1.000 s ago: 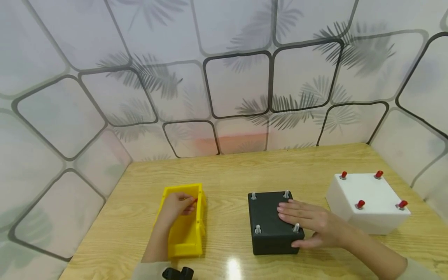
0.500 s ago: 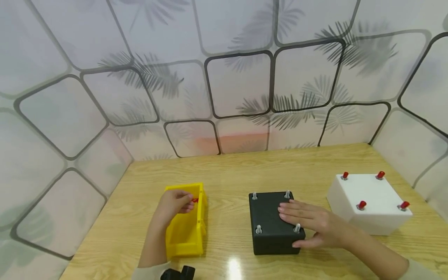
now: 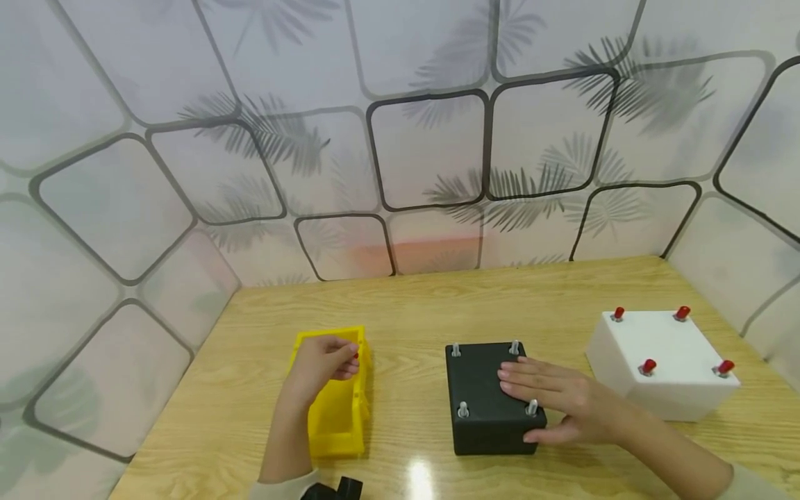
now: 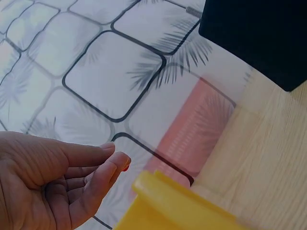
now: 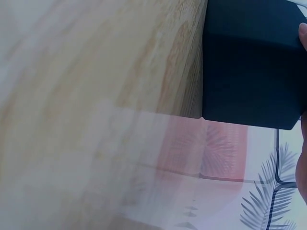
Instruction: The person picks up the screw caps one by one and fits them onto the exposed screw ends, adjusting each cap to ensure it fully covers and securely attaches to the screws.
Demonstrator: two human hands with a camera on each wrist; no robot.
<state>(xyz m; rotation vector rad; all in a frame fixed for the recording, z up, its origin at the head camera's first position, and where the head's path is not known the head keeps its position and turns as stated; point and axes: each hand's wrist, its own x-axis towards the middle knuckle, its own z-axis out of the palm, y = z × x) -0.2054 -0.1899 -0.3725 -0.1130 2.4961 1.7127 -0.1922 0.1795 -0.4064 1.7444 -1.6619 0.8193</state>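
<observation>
Above the far end of a yellow bin (image 3: 337, 444), my left hand (image 3: 320, 364) pinches a small red piece (image 3: 356, 355) between thumb and fingers. Only a speck of it shows in the left wrist view, so its full shape is hidden; its colour matches the red caps on the white box. My right hand (image 3: 562, 396) rests with straight fingers on top of a black box (image 3: 478, 389), its thumb against the near right side. Bare metal studs (image 3: 463, 410) stand upright at the black box's corners.
A white box (image 3: 662, 347) stands at the right, with red caps (image 3: 648, 366) on its corner studs. The wooden table (image 3: 412, 312) meets a patterned wall covering (image 3: 431, 153) at the back and sides.
My left hand has risen slightly and moved right toward the bin's right wall, the red piece still pinched. My right hand stays on the black box.
</observation>
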